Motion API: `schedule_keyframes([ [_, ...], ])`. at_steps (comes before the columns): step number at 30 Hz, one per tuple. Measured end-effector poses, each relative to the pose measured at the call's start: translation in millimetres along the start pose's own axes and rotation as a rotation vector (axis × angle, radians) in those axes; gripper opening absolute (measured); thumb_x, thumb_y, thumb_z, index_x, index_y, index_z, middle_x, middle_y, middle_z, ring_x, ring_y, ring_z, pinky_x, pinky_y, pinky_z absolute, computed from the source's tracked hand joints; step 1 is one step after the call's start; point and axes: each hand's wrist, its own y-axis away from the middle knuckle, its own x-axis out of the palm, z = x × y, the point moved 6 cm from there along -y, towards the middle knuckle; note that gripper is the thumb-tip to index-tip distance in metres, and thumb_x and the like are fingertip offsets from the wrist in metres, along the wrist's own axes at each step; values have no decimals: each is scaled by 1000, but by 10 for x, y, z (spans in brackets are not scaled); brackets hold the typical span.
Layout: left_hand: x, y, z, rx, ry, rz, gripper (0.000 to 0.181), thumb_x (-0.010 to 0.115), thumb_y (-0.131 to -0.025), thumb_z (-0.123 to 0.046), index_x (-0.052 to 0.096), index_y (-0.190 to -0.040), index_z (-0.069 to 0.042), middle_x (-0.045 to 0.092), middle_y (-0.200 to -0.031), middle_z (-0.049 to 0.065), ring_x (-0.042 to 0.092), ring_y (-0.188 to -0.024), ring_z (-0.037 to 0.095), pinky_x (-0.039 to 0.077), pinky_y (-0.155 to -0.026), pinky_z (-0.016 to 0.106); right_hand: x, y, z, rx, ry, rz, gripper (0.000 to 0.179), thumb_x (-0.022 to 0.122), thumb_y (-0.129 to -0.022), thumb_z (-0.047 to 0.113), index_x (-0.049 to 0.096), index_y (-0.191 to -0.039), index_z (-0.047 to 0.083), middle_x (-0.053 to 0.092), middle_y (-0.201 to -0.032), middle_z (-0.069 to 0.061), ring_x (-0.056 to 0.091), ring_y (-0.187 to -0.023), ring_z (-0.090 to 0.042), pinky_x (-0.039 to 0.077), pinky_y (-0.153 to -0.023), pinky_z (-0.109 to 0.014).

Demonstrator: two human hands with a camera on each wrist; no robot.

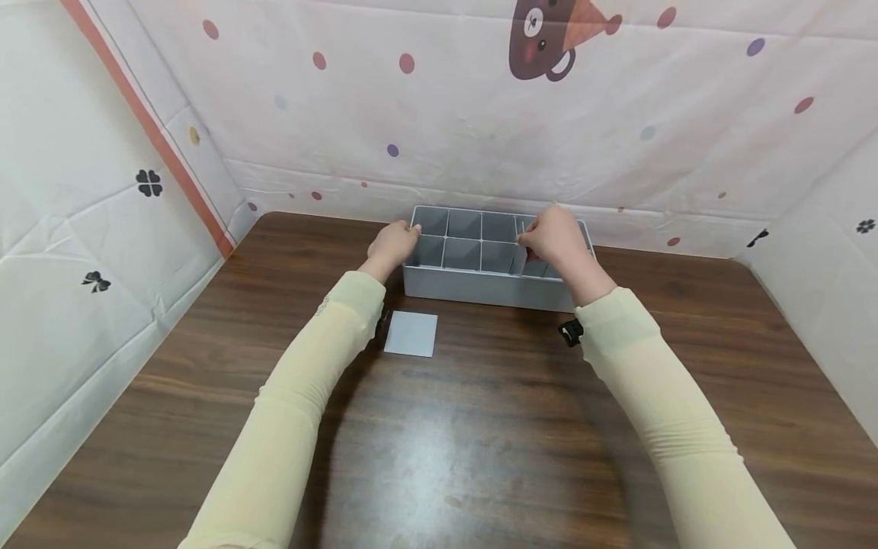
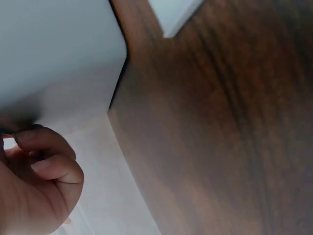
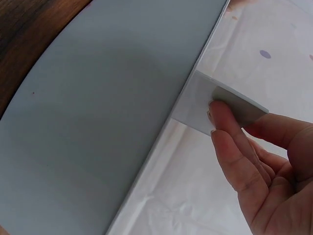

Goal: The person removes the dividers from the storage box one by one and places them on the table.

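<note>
The box [image 1: 473,288] sits at the far side of the table [image 1: 494,427], split into cells. The left hand [image 1: 392,245] grips its left end. The right hand [image 1: 555,236] pinches a divider [image 3: 191,104] (part of it stands above the near rim) toward the box's right. A white square [image 1: 411,334] lies near, left of centre.

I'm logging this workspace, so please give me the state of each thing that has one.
Grey box: upright, open-topped, divided into compartments
Held panel: upright, partly above the box's rim
White square: flat on the table
Left hand: holds the box's left end
Right hand: pinches the held panel
</note>
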Motion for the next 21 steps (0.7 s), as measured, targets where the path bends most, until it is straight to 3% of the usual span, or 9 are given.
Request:
schedule_keyframes([
  [3, -1, -11, 5, 16, 52, -38, 42, 35, -111, -39, 57, -128, -7, 63, -122, 15, 60, -109, 29, 49, -90, 43, -20, -7, 6, 2, 3, -4, 27, 64, -98, 15, 79, -87, -4, 75, -66, -9, 73, -64, -22, 54, -69, -33],
  [5, 3, -17, 9, 24, 104, -62, 35, 38, -111, -36, 55, -100, -7, 56, -92, 11, 53, -83, 24, 44, -75, 36, -30, -9, 10, 3, 5, -2, 27, 64, -98, 15, 79, -86, -4, 75, -68, -11, 71, -61, -20, 51, -64, -29],
  [7, 4, -24, 19, 32, 157, -86, 36, 41, -111, -33, 42, -83, -11, 42, -76, 6, 40, -69, 21, 36, -67, 32, -35, -11, 22, 1, 6, 3, 28, 64, -98, 15, 79, -82, -3, 76, -69, -12, 69, -58, -17, 48, -61, -26],
  [10, -2, -36, 36, 40, 200, -119, 40, 44, -110, -30, 34, -75, -14, 35, -69, 2, 33, -63, 18, 32, -64, 30, -43, -15, 35, -8, 6, 2, 31, 62, -97, 14, 77, -74, 0, 75, -68, -12, 65, -54, -13, 44, -58, -25],
  [14, 7, -46, 43, 55, 230, -120, 40, 45, -110, -28, 34, -74, -14, 34, -68, 2, 33, -63, 18, 31, -64, 30, -61, -14, 32, -11, 13, -6, 36, 60, -95, 12, 72, -61, 4, 72, -62, -10, 61, -51, -13, 42, -57, -27],
  [21, 28, -29, -6, 37, 251, -143, 40, 45, -109, -24, 34, -72, -13, 32, -65, 1, 32, -64, 18, 31, -64, 29, -79, 9, -1, 6, 26, -15, 37, 58, -95, 12, 71, -61, 5, 74, -66, -12, 62, -51, -12, 43, -57, -25],
])
